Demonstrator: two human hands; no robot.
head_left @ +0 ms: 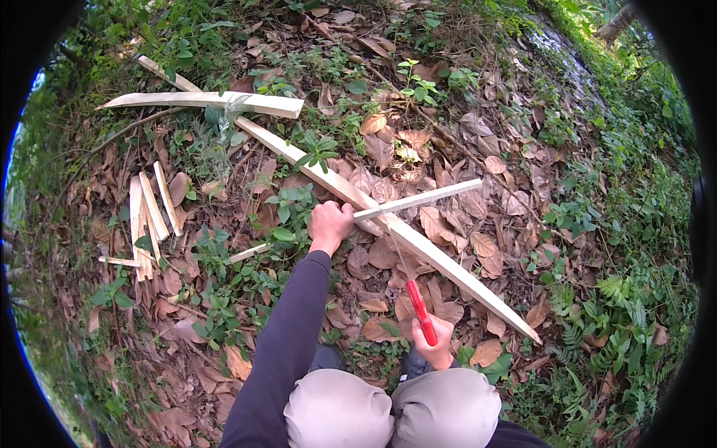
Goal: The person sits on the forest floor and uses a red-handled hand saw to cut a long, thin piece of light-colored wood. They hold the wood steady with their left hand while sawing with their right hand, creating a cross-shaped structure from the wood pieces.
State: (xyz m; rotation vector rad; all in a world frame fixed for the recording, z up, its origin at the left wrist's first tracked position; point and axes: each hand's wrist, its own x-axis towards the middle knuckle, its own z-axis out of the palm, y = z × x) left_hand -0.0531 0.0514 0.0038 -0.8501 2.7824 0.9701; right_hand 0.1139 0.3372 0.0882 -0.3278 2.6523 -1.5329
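R hand, near, clenched round red-handled saw; farther, L hand grasps wood strip just left of long beam it lies across, on leafy ground. Strip's prob. light, stiff, splintery; best held firmly, close w/ beam.

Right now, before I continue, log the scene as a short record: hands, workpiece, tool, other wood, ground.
left hand: closed around the left end of a thin wooden strip
right hand: gripping a red-handled saw
workpiece: strip lies across a long beam
tool: blade points toward the crossing; contact unclear
other wood: short pieces at left; pale plank crossing the beam, upper left
ground: brown leaves, green plants
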